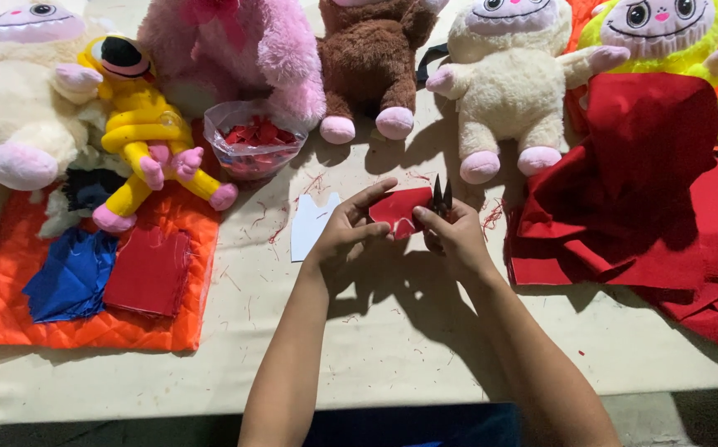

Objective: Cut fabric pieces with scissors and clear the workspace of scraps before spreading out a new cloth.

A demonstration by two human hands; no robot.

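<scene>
Nearest the camera, two bare forearms reach over the bench [392, 348]. The left hand [344, 232] pinches a small red felt piece [398, 211], its grip closed on the near edge. The right hand [456, 236], just right of the felt, is closed around small dark scissors [441, 197], blades pointing up. A white paper template [309, 225] lies left of the felt, a clear bag of red scraps [253, 142] beyond it.

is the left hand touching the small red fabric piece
Touching. The head view shows the left hand with its fingers laid over the top edge of the red fabric piece.
</scene>
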